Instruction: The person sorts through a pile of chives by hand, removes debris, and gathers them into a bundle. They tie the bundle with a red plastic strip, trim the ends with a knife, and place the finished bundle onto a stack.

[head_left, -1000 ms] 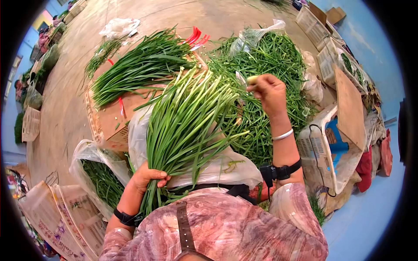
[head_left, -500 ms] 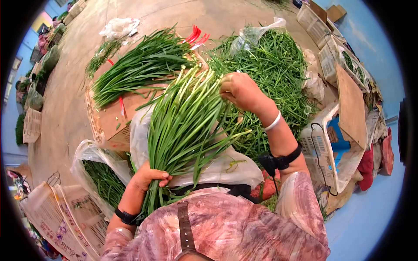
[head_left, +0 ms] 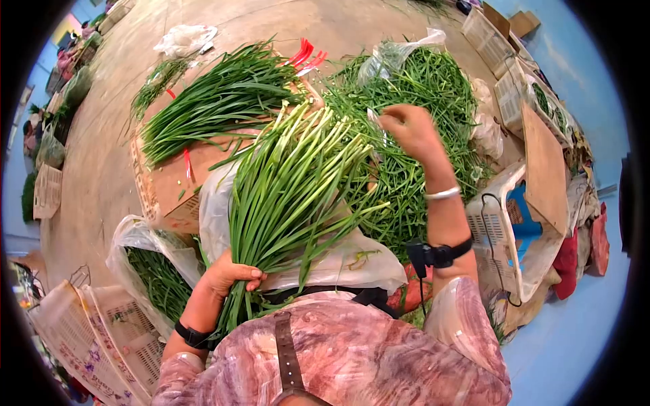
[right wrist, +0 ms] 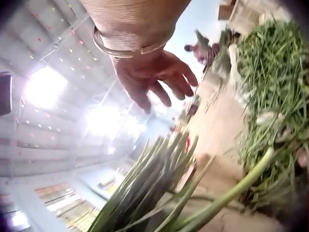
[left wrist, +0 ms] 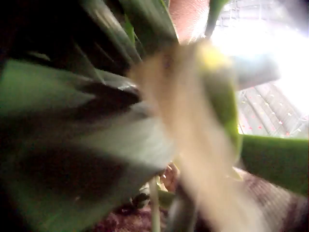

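My left hand [head_left: 229,276] grips a thick bunch of garlic chives [head_left: 284,196] low on its green leaves, close to my body. The pale stem ends fan out up and to the right. Up beyond those ends, my right hand [head_left: 409,128] hangs over a loose heap of chives [head_left: 413,183]. In the right wrist view its fingers [right wrist: 159,94] are loosely bent and hold nothing, with the bunch's stem tips below them. Blurred leaves [left wrist: 87,150] cover most of the left wrist view.
A crate topped with cardboard [head_left: 166,193] bears another chive bundle [head_left: 223,101] and red ties [head_left: 305,55]. At left, a plastic bag [head_left: 128,233] holds more greens. White crates [head_left: 504,237] line the right wall; pale plastic [head_left: 338,264] covers my lap.
My right hand went left to the bunch's stem tips, then back right, away from them. The pale piece it pinched a second ago is gone from its fingers. My left hand keeps its grip.
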The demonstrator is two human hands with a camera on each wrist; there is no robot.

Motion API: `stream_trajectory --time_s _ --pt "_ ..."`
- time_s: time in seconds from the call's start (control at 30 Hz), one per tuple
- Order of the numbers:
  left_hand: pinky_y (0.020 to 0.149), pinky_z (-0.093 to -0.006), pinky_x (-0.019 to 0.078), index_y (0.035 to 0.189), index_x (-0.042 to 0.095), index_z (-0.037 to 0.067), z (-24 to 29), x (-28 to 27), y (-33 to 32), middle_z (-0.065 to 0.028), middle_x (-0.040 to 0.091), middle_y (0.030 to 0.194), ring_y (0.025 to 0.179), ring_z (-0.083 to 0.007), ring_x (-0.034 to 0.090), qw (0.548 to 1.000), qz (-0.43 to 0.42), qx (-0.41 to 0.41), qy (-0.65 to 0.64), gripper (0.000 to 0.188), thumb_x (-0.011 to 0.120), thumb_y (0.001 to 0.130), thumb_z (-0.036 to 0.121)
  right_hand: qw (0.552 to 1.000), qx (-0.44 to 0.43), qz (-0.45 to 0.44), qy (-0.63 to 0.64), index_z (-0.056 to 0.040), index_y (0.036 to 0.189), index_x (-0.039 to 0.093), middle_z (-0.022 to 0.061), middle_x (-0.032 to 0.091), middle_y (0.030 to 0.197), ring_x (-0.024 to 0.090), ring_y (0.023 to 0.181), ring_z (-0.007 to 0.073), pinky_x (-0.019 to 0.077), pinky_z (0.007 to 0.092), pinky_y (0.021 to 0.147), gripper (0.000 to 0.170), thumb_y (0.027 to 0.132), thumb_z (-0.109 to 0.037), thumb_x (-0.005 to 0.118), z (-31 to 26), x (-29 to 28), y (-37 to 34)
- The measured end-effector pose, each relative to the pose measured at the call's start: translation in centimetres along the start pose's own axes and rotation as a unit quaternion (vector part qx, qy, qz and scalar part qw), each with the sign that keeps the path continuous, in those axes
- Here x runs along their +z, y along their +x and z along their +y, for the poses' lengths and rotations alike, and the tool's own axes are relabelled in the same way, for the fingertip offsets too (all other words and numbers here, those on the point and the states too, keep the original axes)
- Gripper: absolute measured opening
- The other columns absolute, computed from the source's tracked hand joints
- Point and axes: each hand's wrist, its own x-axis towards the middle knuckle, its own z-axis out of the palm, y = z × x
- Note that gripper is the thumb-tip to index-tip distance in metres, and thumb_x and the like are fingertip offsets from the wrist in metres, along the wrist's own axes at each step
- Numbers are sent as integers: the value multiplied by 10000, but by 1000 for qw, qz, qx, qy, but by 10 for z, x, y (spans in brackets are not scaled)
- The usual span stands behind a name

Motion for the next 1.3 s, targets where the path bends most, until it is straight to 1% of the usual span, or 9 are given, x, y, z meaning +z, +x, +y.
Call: stream_trajectory --time_s 0.2,0.4,0.67,0.77,0.9,0.97,1.1,1.13,1.3 --pt "435 -277 419 982 550 -60 0 -1 -4 -149 603 698 467 -177 525 1000 25 7 4 417 715 619 61 945 -28 -275 176 23 849 662 61 651 733 560 653 115 450 279 592 232 771 -195 672 -20 57 3" --pt "421 -258 414 1025 523 -67 7 3 -12 -149 602 688 442 -167 519 998 17 61 13 462 708 619 56 917 -33 -138 374 32 781 645 51 587 607 486 444 75 410 208 352 130 786 -97 645 -33 -2 -53" --pt "415 -258 414 981 545 -58 3 7 -3 -135 602 676 439 -162 520 998 35 36 26 390 699 636 42 936 60 83 338 -10 798 674 51 647 689 579 643 79 454 189 577 106 788 -111 645 -3 -30 -37" --pt "414 -260 415 967 553 -49 4 8 -3 -132 603 680 453 -163 526 999 30 35 22 376 706 636 39 939 165 178 -244 -39 889 646 134 658 824 628 734 254 502 381 641 245 785 -260 666 75 -71 -6" --pt "415 -259 416 977 551 -44 7 13 -2 -133 603 685 454 -165 525 999 30 41 15 373 699 640 17 860 244 180 -410 -63 1096 568 159 610 1026 586 943 282 470 421 785 414 765 -288 676 33 -71 -2" --pt "414 -258 416 990 546 -37 8 16 -1 -130 602 696 456 -164 523 998 48 27 22 374 688 645 -9 936 -54 223 -267 -26 1098 581 175 628 984 615 876 295 482 379 781 390 765 -203 678 27 -37 3" --pt "414 -257 414 1002 540 -36 3 15 2 -125 603 708 461 -160 523 998 37 43 26 381 681 649 -27 979 22 -110 171 79 999 584 229 631 951 630 872 293 495 367 766 491 704 -286 729 -34 51 3" --pt "404 -259 411 1025 528 -38 1 15 1 -131 600 693 452 -162 519 997 51 45 36 422 687 634 -13 996 -1 -88 -11 97 1000 568 231 632 937 635 835 284 502 362 729 508 676 -250 748 -48 56 2" --pt "403 -250 408 1033 530 -36 -3 15 -2 -124 597 682 449 -153 516 995 67 54 44 442 694 624 -8 971 56 -99 211 104 1114 494 137 647 798 618 651 166 490 251 591 438 736 -33 667 -32 83 -4"
